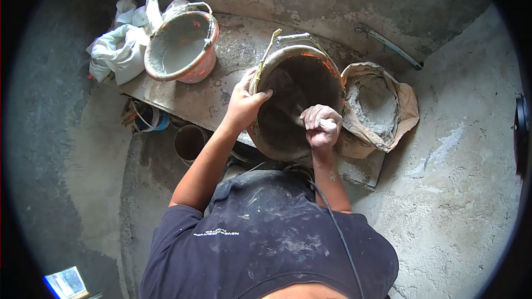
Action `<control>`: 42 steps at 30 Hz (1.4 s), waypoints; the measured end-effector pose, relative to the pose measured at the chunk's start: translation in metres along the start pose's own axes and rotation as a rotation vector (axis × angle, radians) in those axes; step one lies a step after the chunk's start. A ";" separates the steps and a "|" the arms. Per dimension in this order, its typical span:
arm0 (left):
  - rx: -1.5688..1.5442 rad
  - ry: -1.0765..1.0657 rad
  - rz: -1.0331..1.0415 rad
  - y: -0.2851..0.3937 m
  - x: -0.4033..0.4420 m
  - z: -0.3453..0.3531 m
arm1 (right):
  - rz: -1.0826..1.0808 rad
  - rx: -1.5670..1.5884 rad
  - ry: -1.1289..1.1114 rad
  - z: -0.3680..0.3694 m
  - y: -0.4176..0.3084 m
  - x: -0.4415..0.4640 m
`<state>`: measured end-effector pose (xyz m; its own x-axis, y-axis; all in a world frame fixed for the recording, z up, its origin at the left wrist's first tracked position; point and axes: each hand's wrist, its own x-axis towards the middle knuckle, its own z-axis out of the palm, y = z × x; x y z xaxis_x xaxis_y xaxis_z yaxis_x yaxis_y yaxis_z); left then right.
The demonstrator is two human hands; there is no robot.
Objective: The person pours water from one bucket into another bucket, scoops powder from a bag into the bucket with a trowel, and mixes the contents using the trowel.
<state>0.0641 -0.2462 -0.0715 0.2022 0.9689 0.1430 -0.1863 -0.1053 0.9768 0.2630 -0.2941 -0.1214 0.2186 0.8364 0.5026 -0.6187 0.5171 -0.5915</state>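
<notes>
A tilted, cement-smeared bucket [265, 141] has its mouth facing me. My left hand [244, 104] grips the left side of its rim, thumb inside and fingers around the outside. Over the bucket's right part, my dusty right hand [322, 126] is closed around the handle of a hand tool [299, 115]. The tool reaches into the bucket; its broad, dark head is dim in the shadow, so I cannot tell its exact kind. Along the rim's upper side lies the bucket's bail handle [293, 37].
Right of the bucket stands an open paper sack [407, 108] of grey powder. A second bucket [202, 69] holding greyish liquid and white bags [124, 55] are on the left of the board [221, 36]. Behind lies a level-like bar [393, 47]. Below sits a round container [189, 143].
</notes>
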 end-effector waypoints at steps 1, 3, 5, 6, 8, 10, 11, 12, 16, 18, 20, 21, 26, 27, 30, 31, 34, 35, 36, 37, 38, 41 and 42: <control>0.011 0.000 0.016 -0.002 0.001 -0.001 | -0.026 -0.079 0.008 -0.005 0.004 0.002; 0.014 0.003 0.006 -0.004 0.002 -0.002 | -0.122 -0.157 0.047 -0.014 0.003 0.011; 0.020 0.009 -0.014 -0.002 -0.001 -0.002 | -0.257 -0.211 0.015 -0.014 -0.005 0.025; 0.019 0.009 -0.018 0.001 -0.001 0.000 | -0.291 -0.203 -0.006 -0.016 -0.009 0.032; 0.019 0.002 -0.028 0.001 -0.002 0.001 | -0.291 -0.231 -0.026 -0.019 -0.009 0.040; 0.017 0.005 -0.010 0.000 -0.001 0.002 | -0.252 -0.338 -0.043 -0.017 -0.007 0.039; 0.017 0.003 -0.007 0.000 -0.001 0.002 | -0.194 -0.388 -0.086 -0.023 -0.002 0.032; 0.006 0.012 0.008 0.000 -0.002 0.002 | -0.211 -0.409 -0.110 -0.020 -0.001 0.025; -0.023 0.017 -0.032 0.005 -0.003 -0.002 | -0.194 -0.294 -0.080 0.007 0.004 -0.007; 0.017 0.014 -0.002 0.003 -0.001 -0.003 | -0.117 -0.129 -0.042 0.018 0.001 -0.013; 0.030 0.011 -0.009 0.005 -0.003 -0.004 | -0.117 -0.072 -0.035 0.028 -0.004 -0.011; 0.012 0.007 -0.007 0.006 -0.003 -0.004 | -0.121 -0.016 -0.035 0.030 -0.006 -0.009; -0.005 0.021 0.010 0.005 -0.003 -0.004 | -0.100 -0.132 0.028 0.004 0.001 -0.002; -0.023 0.015 0.002 0.003 -0.003 -0.005 | -0.135 -0.179 0.021 0.000 -0.001 0.003; -0.015 0.020 -0.014 0.001 -0.003 -0.009 | -0.352 -0.266 -0.068 -0.006 -0.007 0.022; 0.008 0.022 -0.025 0.002 -0.004 -0.007 | -0.376 -0.289 -0.104 -0.005 -0.012 0.028; 0.071 0.013 0.031 0.001 -0.004 -0.005 | -0.287 -0.399 -0.107 -0.004 -0.010 0.028; 0.073 0.010 0.040 0.001 -0.003 -0.004 | -0.247 -0.411 -0.116 -0.007 -0.003 0.023; 0.027 0.013 0.038 -0.001 -0.004 -0.003 | -0.197 -0.402 -0.106 -0.009 0.002 0.014; -0.018 0.020 0.036 -0.003 -0.004 -0.004 | -0.149 -0.386 -0.054 0.002 0.000 0.004; -0.043 0.020 0.053 -0.006 -0.005 -0.005 | -0.172 -0.371 -0.078 0.007 0.001 -0.005; 0.011 -0.001 0.009 -0.004 -0.005 -0.013 | -0.190 -0.273 -0.066 0.025 -0.004 -0.020; 0.023 0.004 0.019 -0.005 -0.005 -0.015 | -0.175 -0.177 -0.090 0.032 -0.011 -0.017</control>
<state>0.0500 -0.2470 -0.0791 0.1946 0.9675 0.1614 -0.1676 -0.1293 0.9773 0.2419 -0.3199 -0.1031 0.2379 0.7164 0.6559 -0.4341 0.6825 -0.5880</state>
